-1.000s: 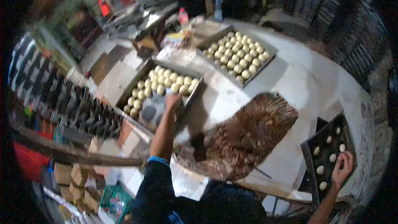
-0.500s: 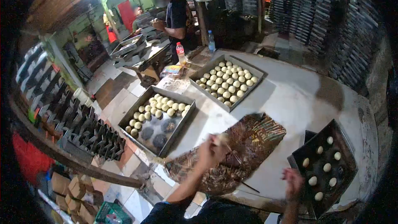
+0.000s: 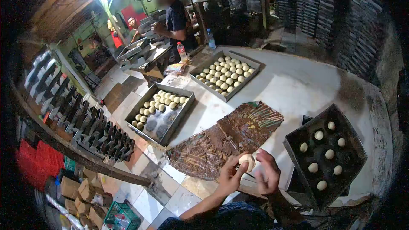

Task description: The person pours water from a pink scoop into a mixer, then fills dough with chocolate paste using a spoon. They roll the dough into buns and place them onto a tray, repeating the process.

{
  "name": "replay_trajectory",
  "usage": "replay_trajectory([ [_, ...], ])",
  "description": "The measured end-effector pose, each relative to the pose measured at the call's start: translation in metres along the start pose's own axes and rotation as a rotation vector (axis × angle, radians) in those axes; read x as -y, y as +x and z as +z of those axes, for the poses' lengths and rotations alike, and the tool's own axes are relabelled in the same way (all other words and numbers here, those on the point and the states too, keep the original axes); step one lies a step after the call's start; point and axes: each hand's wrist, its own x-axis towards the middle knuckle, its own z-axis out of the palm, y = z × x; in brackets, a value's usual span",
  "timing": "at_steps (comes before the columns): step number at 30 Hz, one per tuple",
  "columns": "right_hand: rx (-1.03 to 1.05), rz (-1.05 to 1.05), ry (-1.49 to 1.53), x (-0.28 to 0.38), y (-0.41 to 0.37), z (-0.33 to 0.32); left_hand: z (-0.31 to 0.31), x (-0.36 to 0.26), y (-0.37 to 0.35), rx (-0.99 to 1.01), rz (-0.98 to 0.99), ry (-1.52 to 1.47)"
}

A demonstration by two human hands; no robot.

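Note:
A pale dough ball [image 3: 247,162] is pinched between the thumb and fingers of my left hand [image 3: 230,176], near the table's front edge. Close by its right side is my right hand [image 3: 269,173], fingers apart and slightly bent. Behind both hands lies a flat sheet smeared with brown paste [image 3: 232,134]. To the right, a dark baking tray [image 3: 351,157] bears several spaced dough balls. A metal tray [image 3: 181,121] on the left is partly filled with dough balls, while a second tray [image 3: 240,87] farther back holds closely packed rows of them.
A red-capped bottle [image 3: 182,52] and a clear blue bottle [image 3: 211,39] stand at the table's back edge. A person [image 3: 174,19] stands beyond it, with another person farther back. Stacked trays [image 3: 358,21] line the back right; cardboard boxes [image 3: 70,188] and a green crate [image 3: 123,215] sit lower left.
My left hand has come from over the smeared sheet toward me with the dough ball. My right hand has moved left and up beside it. The view has shifted slightly.

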Motion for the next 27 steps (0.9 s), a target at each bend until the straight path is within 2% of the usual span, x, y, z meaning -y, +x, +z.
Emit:
replay_trajectory([
  [1, -0.133, 0.081, 0.117, 0.000, -0.004, 0.004, -0.001, 0.000, -0.008, -0.032, 0.118, 0.066],
  [2, -0.075, 0.075, 0.039, 0.005, -0.006, 0.009, -0.005, -0.001, -0.017, -0.023, 0.276, 0.270],
  [3, -0.034, 0.061, -0.122, 0.025, -0.005, 0.016, -0.005, -0.006, -0.032, -0.030, 0.359, 0.342],
  [5, -0.105, 0.074, -0.099, 0.034, -0.015, 0.040, -0.005, -0.017, -0.053, -0.134, 0.383, 0.137],
  [6, -0.096, 0.070, -0.098, 0.032, -0.020, 0.056, -0.022, -0.014, -0.059, -0.143, 0.385, 0.136],
  [7, -0.059, -0.028, -0.064, 0.024, -0.026, 0.076, -0.045, -0.006, -0.063, -0.025, 0.362, 0.123],
  [8, -0.021, -0.122, -0.028, 0.018, -0.035, 0.097, -0.064, -0.003, -0.072, 0.091, 0.332, 0.111],
  [9, 0.001, 0.129, 0.067, 0.016, -0.047, 0.123, -0.076, -0.012, -0.081, 0.019, 0.303, 0.085],
  [11, 0.026, 0.066, -0.101, -0.024, -0.061, 0.175, -0.114, -0.033, -0.110, -0.121, -0.121, 0.231],
  [12, 0.159, -0.039, -0.103, -0.013, -0.053, 0.190, -0.131, -0.024, -0.120, -0.240, -0.016, 0.316],
  [13, 0.293, -0.146, -0.106, -0.004, -0.046, 0.202, -0.150, -0.039, -0.132, -0.230, -0.041, 0.359],
  [14, 0.238, -0.268, -0.247, -0.023, -0.057, 0.225, -0.170, -0.031, -0.145, -0.258, -0.117, 0.150],
  [15, 0.262, -0.048, -0.122, 0.016, -0.051, 0.236, -0.187, -0.030, -0.155, -0.285, -0.192, -0.060],
  [16, 0.285, -0.003, -0.074, 0.031, -0.055, 0.244, -0.198, -0.037, -0.166, -0.288, -0.265, -0.485],
  [17, 0.309, 0.037, -0.029, 0.039, -0.058, 0.251, -0.207, -0.032, -0.175, -0.405, -0.303, -0.596],
  [19, 0.268, -0.010, -0.031, 0.044, -0.070, 0.270, -0.214, 0.000, -0.193, -0.392, -0.357, -0.372],
  [20, 0.319, 0.044, 0.015, 0.038, -0.078, 0.275, -0.208, 0.004, -0.198, -0.291, -0.335, -0.559],
  [21, 0.370, 0.096, 0.055, 0.032, -0.082, 0.276, -0.202, 0.007, -0.198, -0.337, -0.291, -0.622],
  [23, 0.398, 0.124, 0.024, 0.028, -0.076, 0.267, -0.220, 0.002, -0.188, -0.353, -0.520, -0.887],
  [24, 0.432, 0.153, 0.008, 0.025, -0.071, 0.259, -0.229, 0.008, -0.179, -0.382, -0.717, -0.948],
  [27, 0.445, 0.228, -0.236, -0.011, -0.063, 0.216, -0.224, 0.017, -0.159, -0.322, -0.713, -0.953],
])
